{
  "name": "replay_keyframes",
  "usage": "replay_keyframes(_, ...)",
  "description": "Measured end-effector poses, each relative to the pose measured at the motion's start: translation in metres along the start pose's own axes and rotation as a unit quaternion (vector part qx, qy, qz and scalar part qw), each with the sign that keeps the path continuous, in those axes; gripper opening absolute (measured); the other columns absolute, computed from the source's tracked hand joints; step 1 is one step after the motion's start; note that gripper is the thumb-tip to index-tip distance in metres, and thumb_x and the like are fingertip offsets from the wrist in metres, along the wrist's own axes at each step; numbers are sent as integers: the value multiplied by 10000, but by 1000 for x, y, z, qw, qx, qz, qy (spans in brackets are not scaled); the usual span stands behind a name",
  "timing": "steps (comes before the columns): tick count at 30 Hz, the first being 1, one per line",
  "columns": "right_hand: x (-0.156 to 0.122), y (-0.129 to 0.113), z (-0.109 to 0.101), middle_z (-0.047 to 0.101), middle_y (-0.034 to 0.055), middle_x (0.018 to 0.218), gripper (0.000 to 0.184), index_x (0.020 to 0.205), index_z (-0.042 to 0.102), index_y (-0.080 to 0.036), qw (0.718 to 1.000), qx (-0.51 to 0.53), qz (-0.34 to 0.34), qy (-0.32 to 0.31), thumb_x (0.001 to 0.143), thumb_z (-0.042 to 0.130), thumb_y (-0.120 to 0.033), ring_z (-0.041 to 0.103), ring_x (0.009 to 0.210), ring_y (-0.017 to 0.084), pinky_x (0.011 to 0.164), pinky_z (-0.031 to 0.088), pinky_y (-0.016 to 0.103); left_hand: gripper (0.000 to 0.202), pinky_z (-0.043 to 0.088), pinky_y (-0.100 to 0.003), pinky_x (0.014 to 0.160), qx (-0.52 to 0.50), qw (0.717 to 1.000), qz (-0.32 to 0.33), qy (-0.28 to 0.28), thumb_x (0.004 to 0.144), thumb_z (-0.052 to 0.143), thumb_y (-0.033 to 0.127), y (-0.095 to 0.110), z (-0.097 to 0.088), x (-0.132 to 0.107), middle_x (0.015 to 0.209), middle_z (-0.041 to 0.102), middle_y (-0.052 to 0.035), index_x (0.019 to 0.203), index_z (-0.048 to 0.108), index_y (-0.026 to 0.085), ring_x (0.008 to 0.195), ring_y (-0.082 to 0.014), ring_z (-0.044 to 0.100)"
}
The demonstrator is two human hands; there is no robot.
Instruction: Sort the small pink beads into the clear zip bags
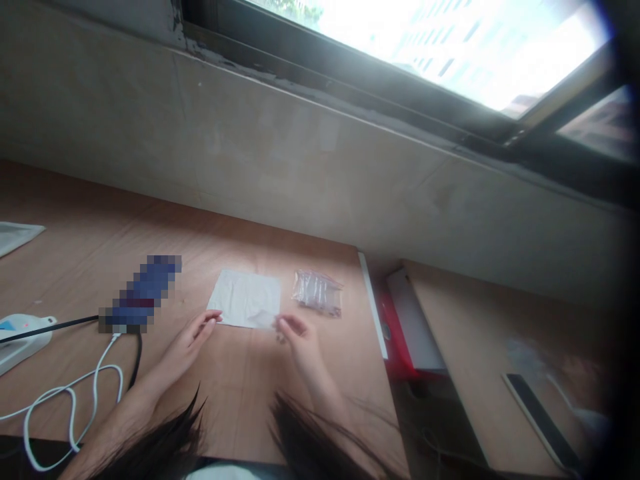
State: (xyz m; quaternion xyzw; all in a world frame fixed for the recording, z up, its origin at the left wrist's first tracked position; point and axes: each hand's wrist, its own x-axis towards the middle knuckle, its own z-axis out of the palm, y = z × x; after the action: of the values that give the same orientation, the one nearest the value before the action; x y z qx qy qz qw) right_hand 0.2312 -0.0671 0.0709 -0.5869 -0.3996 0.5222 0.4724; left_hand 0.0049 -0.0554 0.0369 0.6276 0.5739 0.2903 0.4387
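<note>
One clear packet (pixel 318 295) beside white sheet (pixel 243 297)

Shows brown wood grain across the desk (pixel 175 230), with a white strip (pixel 373 303) along the right edge. Carries a creased white sheet (pixel 245 290) lying flat near the middle, a clear packet (pixel 317 293) just right of it, and, to the left, a blue device (pixel 145 287) blurred into squares, with black cables (pixel 139 357) and a looped white cable (pixel 95 387). Holds a white block (pixel 23 350) and, farther back, a pale packet (pixel 17 237) at the left.
</note>
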Motion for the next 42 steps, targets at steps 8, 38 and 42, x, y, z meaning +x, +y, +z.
replay_keyframes(8, 8, 14, 41, 580, 4, 559, 173, 656, 596, -158, 997, 21, 24, -67, 619, 588, -327, 499, 501, 105, 458, 389, 214, 200, 456, -289, 740, -76, 988, 31, -128, 758, 462, 302, 43, -6, -7, 857, 609, -33, 856, 593, 188, 802, -173, 568)
replay_keyframes(38, -5, -21, 71, 470, -34, 552, 223, 576, 446, -171, 983, -112, -72, -129, 760, 421, -295, 430, 550, 95, 519, 322, 209, 181, 405, -199, 513, -105, 987, 37, -113, 787, 395, 311, 69, -12, 3, 545, 462, 47, 682, 465, 182, 520, -98, 487)
replay_keyframes(42, 5, -15, 69, 399, -49, 487, 202, 505, 404, -176, 975, -203, -80, -42, 697, 439, -226, 372, 500, 89, 470, 273, 206, 166, 359, -176, 414, -82, 996, -1, -42, 782, 388, 304, 60, -14, 7, 514, 400, 70, 698, 460, 180, 413, -73, 437)
